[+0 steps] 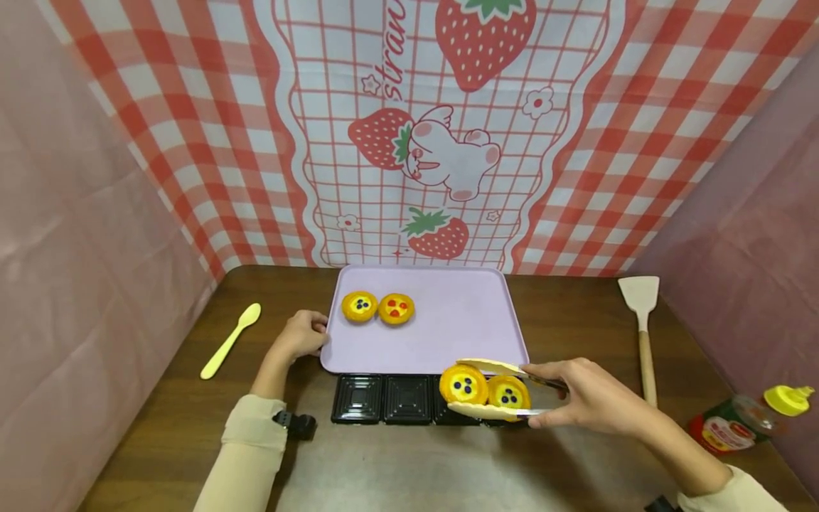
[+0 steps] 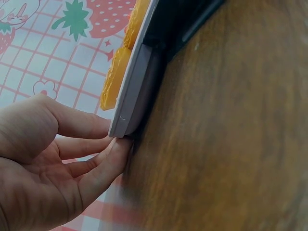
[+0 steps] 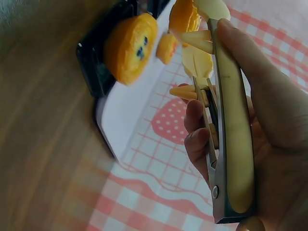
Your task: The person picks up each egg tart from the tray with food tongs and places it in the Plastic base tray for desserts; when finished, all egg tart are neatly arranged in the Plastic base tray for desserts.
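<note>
My left hand (image 1: 302,334) grips the left edge of a lilac tray (image 1: 461,313), with the thumb at the rim and fingers under it in the left wrist view. Two egg tarts sit on the tray's left side, one with blue berries (image 1: 360,306), one with red pieces (image 1: 396,309). My right hand (image 1: 591,398) holds tongs (image 3: 231,125) with cream scalloped tips. Between those tips is a blueberry egg tart (image 1: 462,385), over the black baking mold (image 1: 408,400). Another blueberry tart (image 3: 131,48) sits in the mold's right end, partly hidden by the tongs in the head view.
At the left lies a yellow spoon (image 1: 232,340). To the right are a spatula (image 1: 643,320) with a wooden handle and a bottle (image 1: 736,424) with a yellow cap. A strawberry-print cloth (image 1: 409,142) hangs behind the tray. The mold stands along the tray's near edge.
</note>
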Motion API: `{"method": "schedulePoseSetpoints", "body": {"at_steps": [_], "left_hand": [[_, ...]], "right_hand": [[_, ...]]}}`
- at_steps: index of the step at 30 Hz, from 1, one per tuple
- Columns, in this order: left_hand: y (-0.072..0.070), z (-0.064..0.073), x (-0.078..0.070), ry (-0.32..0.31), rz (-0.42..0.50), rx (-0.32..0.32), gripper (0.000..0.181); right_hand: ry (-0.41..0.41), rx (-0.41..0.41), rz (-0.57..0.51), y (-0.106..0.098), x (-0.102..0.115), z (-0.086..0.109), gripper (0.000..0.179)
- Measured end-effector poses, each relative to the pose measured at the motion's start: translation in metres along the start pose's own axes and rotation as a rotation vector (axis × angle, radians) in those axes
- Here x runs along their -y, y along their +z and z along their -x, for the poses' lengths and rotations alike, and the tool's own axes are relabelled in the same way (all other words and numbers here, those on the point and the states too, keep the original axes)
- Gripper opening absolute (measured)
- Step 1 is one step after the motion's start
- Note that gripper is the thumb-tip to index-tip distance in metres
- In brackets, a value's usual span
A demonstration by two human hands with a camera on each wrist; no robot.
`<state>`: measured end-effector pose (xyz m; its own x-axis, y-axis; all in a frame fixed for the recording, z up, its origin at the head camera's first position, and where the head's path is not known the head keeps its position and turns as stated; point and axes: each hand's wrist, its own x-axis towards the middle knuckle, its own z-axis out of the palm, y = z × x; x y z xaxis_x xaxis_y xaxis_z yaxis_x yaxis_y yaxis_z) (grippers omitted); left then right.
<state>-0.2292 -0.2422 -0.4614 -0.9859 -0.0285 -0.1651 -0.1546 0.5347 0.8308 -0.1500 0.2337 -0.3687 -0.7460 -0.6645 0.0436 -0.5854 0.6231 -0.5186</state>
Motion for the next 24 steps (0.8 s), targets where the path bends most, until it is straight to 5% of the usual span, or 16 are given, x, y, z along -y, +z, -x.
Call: {"method": "schedulePoseSetpoints", "body": {"at_steps": [24], "left_hand": [[-0.001,0.000,0.003,0.026,0.009,-0.007,0.036]], "right_hand": [[0.041,0.024,0.051,0.027,-0.010,-0.009,0.070]]}}
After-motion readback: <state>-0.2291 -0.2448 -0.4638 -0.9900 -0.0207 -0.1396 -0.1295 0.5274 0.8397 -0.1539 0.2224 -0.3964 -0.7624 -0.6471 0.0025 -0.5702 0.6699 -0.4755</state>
